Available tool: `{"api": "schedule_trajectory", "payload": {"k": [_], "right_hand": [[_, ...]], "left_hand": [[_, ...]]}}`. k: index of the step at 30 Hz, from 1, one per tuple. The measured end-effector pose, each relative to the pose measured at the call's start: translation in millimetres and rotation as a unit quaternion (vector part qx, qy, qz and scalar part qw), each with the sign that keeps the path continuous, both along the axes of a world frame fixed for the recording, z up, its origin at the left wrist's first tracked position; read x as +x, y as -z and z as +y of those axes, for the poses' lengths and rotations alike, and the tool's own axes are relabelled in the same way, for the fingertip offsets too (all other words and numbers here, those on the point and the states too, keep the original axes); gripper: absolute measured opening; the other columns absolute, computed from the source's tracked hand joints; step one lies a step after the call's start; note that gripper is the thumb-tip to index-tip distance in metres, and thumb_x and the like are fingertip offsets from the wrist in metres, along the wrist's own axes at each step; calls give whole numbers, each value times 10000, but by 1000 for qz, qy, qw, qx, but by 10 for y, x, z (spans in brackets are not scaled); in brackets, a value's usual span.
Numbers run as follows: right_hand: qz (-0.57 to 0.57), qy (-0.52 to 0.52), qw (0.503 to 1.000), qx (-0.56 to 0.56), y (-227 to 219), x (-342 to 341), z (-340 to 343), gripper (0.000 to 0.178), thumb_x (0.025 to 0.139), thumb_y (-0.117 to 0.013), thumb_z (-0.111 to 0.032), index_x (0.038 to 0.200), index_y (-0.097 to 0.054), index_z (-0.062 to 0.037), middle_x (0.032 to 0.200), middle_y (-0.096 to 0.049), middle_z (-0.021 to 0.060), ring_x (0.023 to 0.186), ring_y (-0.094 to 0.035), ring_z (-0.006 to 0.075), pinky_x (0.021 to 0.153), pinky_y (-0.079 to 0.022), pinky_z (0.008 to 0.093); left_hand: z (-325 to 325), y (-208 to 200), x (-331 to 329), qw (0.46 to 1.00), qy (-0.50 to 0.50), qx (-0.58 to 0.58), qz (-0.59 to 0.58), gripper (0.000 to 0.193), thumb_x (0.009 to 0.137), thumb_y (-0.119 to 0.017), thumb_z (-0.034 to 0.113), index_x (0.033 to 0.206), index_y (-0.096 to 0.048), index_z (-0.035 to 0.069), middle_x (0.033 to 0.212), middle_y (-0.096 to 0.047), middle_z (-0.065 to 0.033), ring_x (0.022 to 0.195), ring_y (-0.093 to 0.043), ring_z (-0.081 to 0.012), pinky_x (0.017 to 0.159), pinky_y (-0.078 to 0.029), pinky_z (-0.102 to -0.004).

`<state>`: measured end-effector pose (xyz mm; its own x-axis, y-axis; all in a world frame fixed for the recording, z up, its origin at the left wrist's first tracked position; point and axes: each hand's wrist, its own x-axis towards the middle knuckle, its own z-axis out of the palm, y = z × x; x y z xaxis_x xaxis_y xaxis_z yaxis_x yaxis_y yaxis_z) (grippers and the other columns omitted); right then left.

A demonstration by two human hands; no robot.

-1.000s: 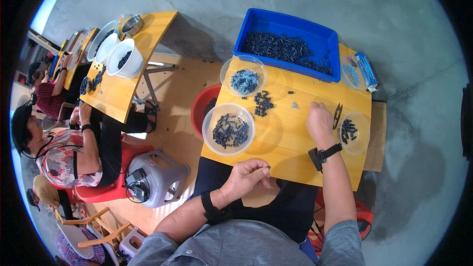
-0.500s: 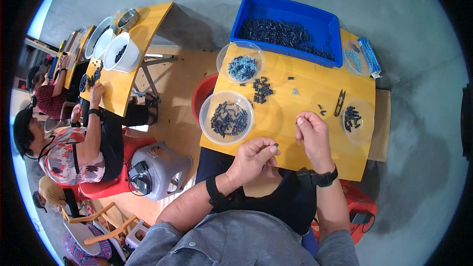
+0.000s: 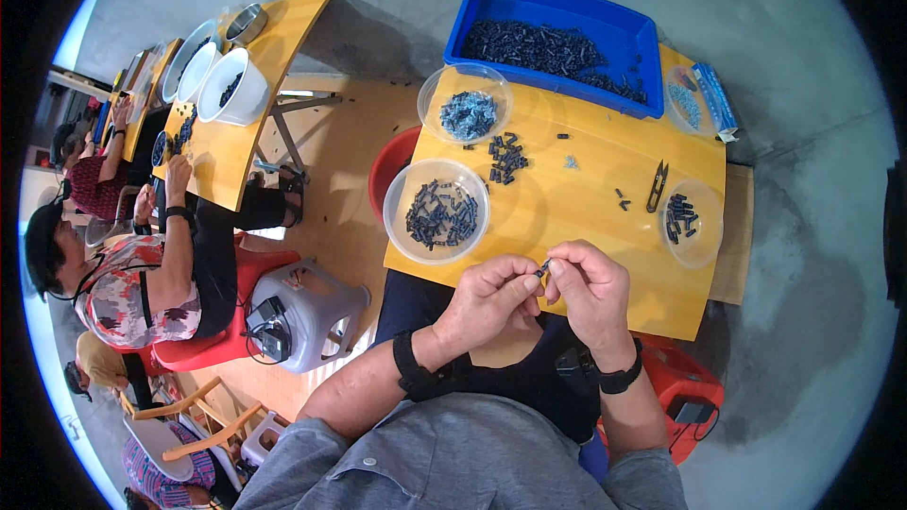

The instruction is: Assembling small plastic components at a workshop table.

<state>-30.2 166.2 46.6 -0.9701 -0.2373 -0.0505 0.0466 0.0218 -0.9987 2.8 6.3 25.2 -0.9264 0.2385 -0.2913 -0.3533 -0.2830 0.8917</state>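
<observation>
My left hand (image 3: 491,297) pinches a small black cylindrical piece (image 3: 541,272) between thumb and forefinger, just over the table's near edge. Against the end of that piece, my right hand (image 3: 592,295) brings its closed thumb and fingertip; whatever tiny thing they hold is hidden. A clear round tub (image 3: 389,212) of black cylindrical pieces stands left of my hands. Behind it lies a loose pile of black pieces (image 3: 508,159), beside a second tub (image 3: 425,99) of small light-blue parts. At the right, a shallow clear dish (image 3: 704,236) holds several more black pieces.
A large blue bin (image 3: 614,38) of black pieces stands at the table's back. Black thread snips (image 3: 657,187) lie near the right edge, before a dish of light-blue parts (image 3: 682,106) and a blue box (image 3: 713,99). Another person (image 3: 142,288) works at a table to the left.
My right hand has moved left and nearer to me, and its fingertips now meet the piece in my left hand. The left hand has stayed nearly in place.
</observation>
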Motion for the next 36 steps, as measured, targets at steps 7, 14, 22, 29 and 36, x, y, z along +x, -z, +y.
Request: {"api": "schedule_trajectory", "payload": {"k": [7, 14, 22, 29, 36], "right_hand": [[8, -17, 1000, 16, -12, -15, 3, 89, 900, -533, -8, 944, -600, 30, 751, -574, 35, 602, -571, 76, 536, -463, 207], [8, -32, 999, 19, -2, -40, 11, 92, 894, -519, 12, 938, -596, 31, 788, -580, 51, 615, -580, 83, 557, -488, 213], [63, -53, 996, 46, -14, -80, 21, 90, 881, -526, 20, 918, -609, 24, 834, -602, 78, 630, -594, 107, 563, -487, 223], [64, -46, 996, 39, 0, -83, 20, 87, 881, -529, 15, 915, -609, 25, 850, -601, 82, 636, -587, 114, 575, -484, 226], [66, -60, 995, 39, 3, -102, 30, 74, 877, -531, 11, 896, -601, 27, 837, -594, 87, 667, -579, 135, 594, -484, 245]], "left_hand": [[-37, -6, -6, 1000, 3, 0, -7, 127, 951, -513, 77, 1021, -577, -7, 851, -630, -37, 720, -618, -88, 664, -517, -224], [-64, 10, -27, 1000, 20, 4, -15, 132, 951, -516, 84, 1013, -584, -10, 846, -634, -38, 717, -617, -87, 671, -518, -226], [-76, 23, -46, 998, 28, 34, -34, 140, 954, -520, 105, 996, -592, -7, 837, -636, -34, 713, -614, -85, 672, -516, -226], [-74, 24, -59, 998, 31, 44, -44, 144, 956, -518, 109, 989, -595, -7, 835, -633, -34, 717, -611, -89, 673, -516, -230], [-71, 9, -72, 996, 34, 57, -54, 144, 956, -515, 106, 977, -596, -11, 847, -629, -43, 716, -610, -98, 672, -519, -237]]}}
